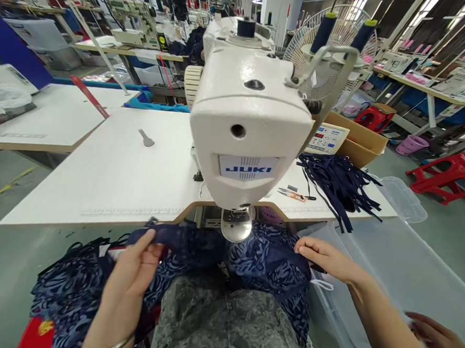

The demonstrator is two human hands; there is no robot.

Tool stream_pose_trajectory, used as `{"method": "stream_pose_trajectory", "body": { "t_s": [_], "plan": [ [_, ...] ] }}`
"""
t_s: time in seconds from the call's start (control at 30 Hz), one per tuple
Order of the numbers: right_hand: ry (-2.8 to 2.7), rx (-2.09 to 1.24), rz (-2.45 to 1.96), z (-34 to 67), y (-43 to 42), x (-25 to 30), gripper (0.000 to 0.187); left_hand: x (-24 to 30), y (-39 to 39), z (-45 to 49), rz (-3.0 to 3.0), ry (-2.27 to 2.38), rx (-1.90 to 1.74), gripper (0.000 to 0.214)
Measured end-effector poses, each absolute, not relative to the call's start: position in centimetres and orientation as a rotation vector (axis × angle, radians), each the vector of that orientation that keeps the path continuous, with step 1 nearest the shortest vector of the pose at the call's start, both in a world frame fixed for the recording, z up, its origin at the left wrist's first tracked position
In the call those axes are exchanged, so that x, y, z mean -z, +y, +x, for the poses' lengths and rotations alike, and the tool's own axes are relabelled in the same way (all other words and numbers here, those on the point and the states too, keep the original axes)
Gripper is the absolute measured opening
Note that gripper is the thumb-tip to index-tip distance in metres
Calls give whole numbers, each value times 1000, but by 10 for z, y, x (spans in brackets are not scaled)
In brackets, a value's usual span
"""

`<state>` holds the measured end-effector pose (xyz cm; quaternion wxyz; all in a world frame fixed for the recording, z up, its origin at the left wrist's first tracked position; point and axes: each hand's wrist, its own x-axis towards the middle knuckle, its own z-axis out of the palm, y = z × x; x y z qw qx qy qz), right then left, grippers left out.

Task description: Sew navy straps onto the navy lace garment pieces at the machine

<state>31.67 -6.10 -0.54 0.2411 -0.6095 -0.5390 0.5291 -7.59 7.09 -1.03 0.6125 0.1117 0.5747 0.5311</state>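
Garment (254, 257), navy and patterned, stretched low before the JUKI sewing machine (252, 107): left hand (134, 265) pinched one side, fingers closed, right hand (327, 257) gripped the other!

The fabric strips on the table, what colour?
The fabric strips are dark navy blue; see the head view.

The left hand (134, 262) pinches a plain dark stretch of navy patterned fabric (251, 251), and the right hand (327, 257) grips its other side; whether this is one piece or several is hard to tell. The fabric hangs over the lap, below the front edge of the white table (133, 178). Above it stands a white JUKI sewing machine (252, 102). To its right lie orange-handled snips (294, 195) and navy strips (332, 180). Another person's hand (435, 336) is near the clear bin (404, 263).
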Motion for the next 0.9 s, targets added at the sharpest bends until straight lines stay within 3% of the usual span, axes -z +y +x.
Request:
{"method": "stream_pose_trajectory", "body": {
  "t_s": [0.13,0.23,0.5,0.63,0.77,0.9],
  "plan": [
    [-1545,-1469,-1576,284,-48,-8,40,14,39,-31,385,1129,-985,7],
    [-1596,-1401,-1573,262,-42,-11,33,15,16,-3,507,957,-759,22],
    [-1847,-1183,-1456,231,-38,-17,23,12,-5,30,735,710,-418,32],
    [-1896,-1047,-1474,226,-39,-18,23,13,-5,31,866,697,-456,29],
    [-1795,-704,-1580,235,-47,-13,24,16,-3,31,832,780,-563,32],
    [-1765,-949,-1684,243,-60,3,40,15,-1,30,759,824,-579,33]
  ]
}}
